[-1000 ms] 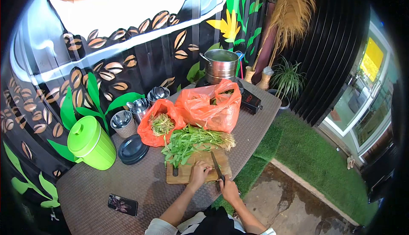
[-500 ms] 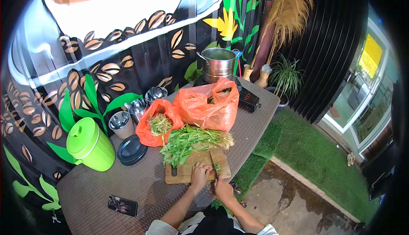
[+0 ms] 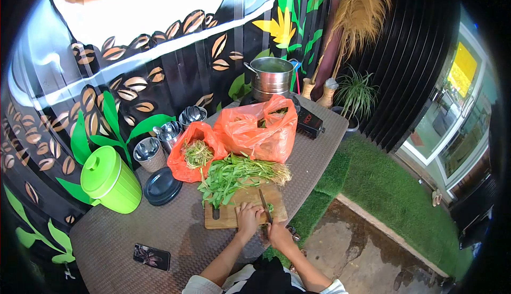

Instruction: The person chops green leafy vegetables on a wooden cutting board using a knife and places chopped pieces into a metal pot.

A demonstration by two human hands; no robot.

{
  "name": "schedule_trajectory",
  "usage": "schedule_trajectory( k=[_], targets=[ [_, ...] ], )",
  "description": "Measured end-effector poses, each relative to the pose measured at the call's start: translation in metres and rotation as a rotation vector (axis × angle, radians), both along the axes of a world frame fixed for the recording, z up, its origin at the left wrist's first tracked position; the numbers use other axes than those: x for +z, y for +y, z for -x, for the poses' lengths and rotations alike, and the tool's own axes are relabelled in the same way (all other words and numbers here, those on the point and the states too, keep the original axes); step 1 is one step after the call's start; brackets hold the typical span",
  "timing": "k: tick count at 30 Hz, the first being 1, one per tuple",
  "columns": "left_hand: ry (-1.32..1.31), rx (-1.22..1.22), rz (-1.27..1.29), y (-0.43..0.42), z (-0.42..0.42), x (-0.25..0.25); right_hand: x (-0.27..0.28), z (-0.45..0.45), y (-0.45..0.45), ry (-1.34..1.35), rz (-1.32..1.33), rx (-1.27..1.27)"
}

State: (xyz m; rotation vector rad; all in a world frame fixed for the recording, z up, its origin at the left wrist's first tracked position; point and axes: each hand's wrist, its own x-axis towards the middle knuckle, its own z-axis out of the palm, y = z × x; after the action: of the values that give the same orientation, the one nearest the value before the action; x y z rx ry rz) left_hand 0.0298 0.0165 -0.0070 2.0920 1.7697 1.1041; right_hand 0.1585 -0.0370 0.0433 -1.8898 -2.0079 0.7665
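Note:
My right hand [image 3: 279,236] is closed around the handle of a knife [image 3: 264,204], whose blade points away from me over a wooden cutting board [image 3: 230,220]. To the left of the blade, my left hand [image 3: 248,220] rests on the board with its fingers bent and close together; whatever lies under them is hidden. A small pile of chopped greens [image 3: 270,207] sits just right of the blade. Across the board's far edge lies a large bunch of leafy greens [image 3: 226,177], its stems and root ends [image 3: 279,173] toward the right.
Behind the greens stand two orange plastic bags [image 3: 255,134], one holding trimmed stems [image 3: 198,154]. A steel pot [image 3: 271,78] is on a portable stove [image 3: 310,122]. Cutlery cups [image 3: 150,155], dark plates [image 3: 162,186], a green lidded container [image 3: 112,179] and a phone [image 3: 151,256] occupy the table's left.
The knife blade has tilted a little further left at its tip. Both hands stay in nearly the same place on the board, and the view has shifted slightly.

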Motion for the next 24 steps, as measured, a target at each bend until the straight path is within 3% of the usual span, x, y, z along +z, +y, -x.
schedule_trajectory(
  k=[18,24],
  targets=[
    [0.059,-0.066,-0.082,-0.012,0.004,0.012,-0.009,0.008,0.009,-0.108,-0.026,-0.059],
    [-0.054,-0.109,-0.041,-0.012,0.008,0.0,-0.006,-0.001,0.004,-0.105,-0.014,0.007]
  ],
)
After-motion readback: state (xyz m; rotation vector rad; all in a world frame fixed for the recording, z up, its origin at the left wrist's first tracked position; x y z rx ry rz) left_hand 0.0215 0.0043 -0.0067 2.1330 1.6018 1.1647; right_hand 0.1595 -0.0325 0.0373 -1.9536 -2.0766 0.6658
